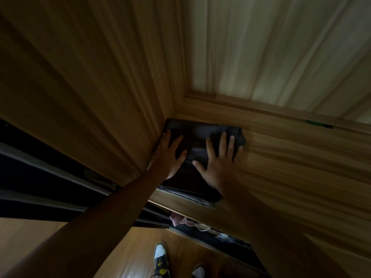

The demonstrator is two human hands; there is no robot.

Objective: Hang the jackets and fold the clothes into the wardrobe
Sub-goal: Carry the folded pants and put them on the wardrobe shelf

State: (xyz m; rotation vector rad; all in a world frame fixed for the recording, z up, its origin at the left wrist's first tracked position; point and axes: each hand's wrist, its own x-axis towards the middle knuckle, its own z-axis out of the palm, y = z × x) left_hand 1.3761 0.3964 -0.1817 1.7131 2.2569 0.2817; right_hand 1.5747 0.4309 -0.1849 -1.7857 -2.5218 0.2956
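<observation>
A folded dark garment (197,135) lies on a wooden wardrobe shelf (291,157), pushed into the back left corner against the side wall (100,97). My left hand (169,155) lies flat on its left part with the fingers spread and straight. On the right part my right hand (217,161) presses down, fingers also spread, the little finger reaching the garment's right edge. The garment's near end hangs slightly over the shelf's front edge under my forearms.
The wardrobe's paler back panel (281,47) rises behind the shelf. Below the shelf a lower compartment holds pink cloth (177,218) and small white items. A dark sliding door track (50,177) runs at left. My shoes (160,257) stand on the wooden floor.
</observation>
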